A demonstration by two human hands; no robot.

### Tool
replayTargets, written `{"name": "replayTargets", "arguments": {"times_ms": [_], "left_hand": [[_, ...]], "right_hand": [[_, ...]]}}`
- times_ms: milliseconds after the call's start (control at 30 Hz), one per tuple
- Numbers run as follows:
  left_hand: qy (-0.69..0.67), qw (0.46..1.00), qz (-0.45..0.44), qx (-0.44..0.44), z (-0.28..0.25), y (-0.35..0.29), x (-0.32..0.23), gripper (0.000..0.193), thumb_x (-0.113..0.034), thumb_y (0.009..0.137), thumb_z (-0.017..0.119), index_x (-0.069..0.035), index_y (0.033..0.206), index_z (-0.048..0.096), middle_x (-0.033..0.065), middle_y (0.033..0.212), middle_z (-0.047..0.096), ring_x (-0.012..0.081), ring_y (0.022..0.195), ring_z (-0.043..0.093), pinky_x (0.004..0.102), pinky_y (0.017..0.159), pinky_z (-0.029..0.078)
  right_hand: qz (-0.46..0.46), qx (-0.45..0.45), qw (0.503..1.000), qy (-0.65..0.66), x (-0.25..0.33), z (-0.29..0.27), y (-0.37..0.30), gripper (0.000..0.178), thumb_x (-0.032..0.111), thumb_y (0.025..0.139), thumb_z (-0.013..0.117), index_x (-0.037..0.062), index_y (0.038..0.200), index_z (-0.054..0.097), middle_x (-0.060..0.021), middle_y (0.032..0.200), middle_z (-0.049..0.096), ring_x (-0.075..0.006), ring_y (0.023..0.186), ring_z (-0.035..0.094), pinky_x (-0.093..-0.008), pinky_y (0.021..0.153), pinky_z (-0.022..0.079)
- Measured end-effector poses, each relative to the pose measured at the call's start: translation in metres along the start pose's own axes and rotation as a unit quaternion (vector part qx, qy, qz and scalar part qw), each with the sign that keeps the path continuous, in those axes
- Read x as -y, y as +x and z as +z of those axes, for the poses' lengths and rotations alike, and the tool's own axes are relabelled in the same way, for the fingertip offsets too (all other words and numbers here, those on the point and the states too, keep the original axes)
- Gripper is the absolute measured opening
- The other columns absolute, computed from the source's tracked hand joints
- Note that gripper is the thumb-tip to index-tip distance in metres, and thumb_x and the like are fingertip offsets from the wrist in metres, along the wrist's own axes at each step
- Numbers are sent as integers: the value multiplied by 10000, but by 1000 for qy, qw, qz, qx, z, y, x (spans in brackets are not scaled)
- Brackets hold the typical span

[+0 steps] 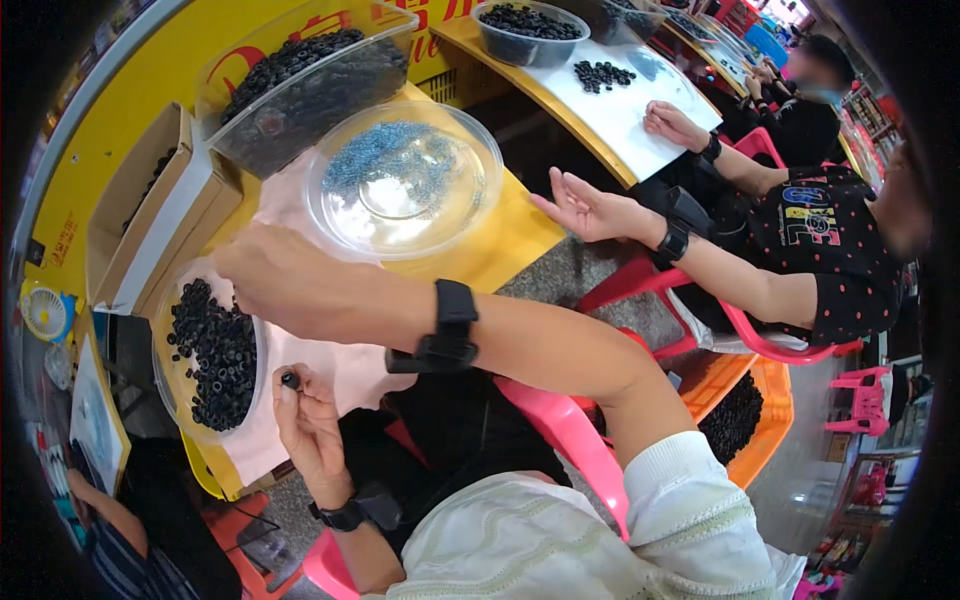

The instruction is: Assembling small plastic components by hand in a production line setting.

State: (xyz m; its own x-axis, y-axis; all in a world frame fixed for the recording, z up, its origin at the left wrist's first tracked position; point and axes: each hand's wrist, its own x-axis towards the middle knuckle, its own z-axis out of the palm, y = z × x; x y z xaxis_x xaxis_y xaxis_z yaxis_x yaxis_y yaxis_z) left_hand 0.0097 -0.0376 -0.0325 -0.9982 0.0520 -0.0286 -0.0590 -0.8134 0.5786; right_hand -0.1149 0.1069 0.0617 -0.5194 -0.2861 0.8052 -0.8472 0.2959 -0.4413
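Observation:
My left hand (pixel 312 425) pinches a small black ring-shaped part (pixel 290 380) between thumb and fingertips, just right of a clear plastic bowl. That bowl (pixel 258 375) holds a heap of black ring-shaped parts (pixel 212 365). Reaching across from the right, my right hand (pixel 268 280) is at the bowl's upper edge with its back toward me. Its fingers are turned away and hidden, so I cannot tell what they hold. Beyond it, a round clear tub (pixel 480 215) contains many tiny bluish translucent rings (pixel 395 165).
Behind stand an open cardboard box (pixel 170 235) and a large clear bin (pixel 300 110) of black parts. A pink sheet (pixel 365 370) covers part of the yellow table. At right, a person (pixel 760 240) sits near a white-topped table (pixel 640 115); an orange crate (pixel 770 440) stands on the floor.

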Motion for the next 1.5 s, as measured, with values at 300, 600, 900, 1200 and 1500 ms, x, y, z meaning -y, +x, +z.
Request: {"name": "replayTargets", "arguments": {"times_ms": [300,600,900,1200,1500], "left_hand": [[-70,995,-36,64,51,13,10,231,-182,875,678,-90,1049,557,147,1372,457,259,1257,438,437,1011,407],[-107,981,-101,126,87,18,24,289,-308,807,756,-134,996,624,224,1560,213,340,1429,257,503,1114,320],[-226,955,-142,132,103,25,30,170,-288,849,726,-165,949,666,191,1592,130,320,1475,132,454,1184,198],[-253,954,-111,115,123,41,36,215,-335,901,658,-193,1061,676,153,1600,131,314,1482,101,472,1199,157],[-223,955,-142,134,136,57,50,266,-372,961,558,-221,1163,643,132,1591,186,287,1482,119,477,1194,151]], "right_hand": [[243,52,964,93,28,-86,-34,131,80,792,673,-6,890,661,-161,853,670,-277,791,666,-345,648,514],[301,-54,947,101,44,-123,-73,159,91,830,696,7,961,659,-82,834,644,-160,743,632,-283,636,500],[220,24,968,116,66,-116,-79,259,31,755,727,43,1004,658,-109,1066,669,-215,838,644,-276,661,515],[152,64,983,81,65,-96,-74,258,58,751,713,58,982,598,-90,1392,522,-274,948,630,-321,738,526],[122,84,985,-90,52,-106,-78,317,61,743,620,11,1052,572,-106,1332,551,-233,1026,606,-321,717,539]]}}
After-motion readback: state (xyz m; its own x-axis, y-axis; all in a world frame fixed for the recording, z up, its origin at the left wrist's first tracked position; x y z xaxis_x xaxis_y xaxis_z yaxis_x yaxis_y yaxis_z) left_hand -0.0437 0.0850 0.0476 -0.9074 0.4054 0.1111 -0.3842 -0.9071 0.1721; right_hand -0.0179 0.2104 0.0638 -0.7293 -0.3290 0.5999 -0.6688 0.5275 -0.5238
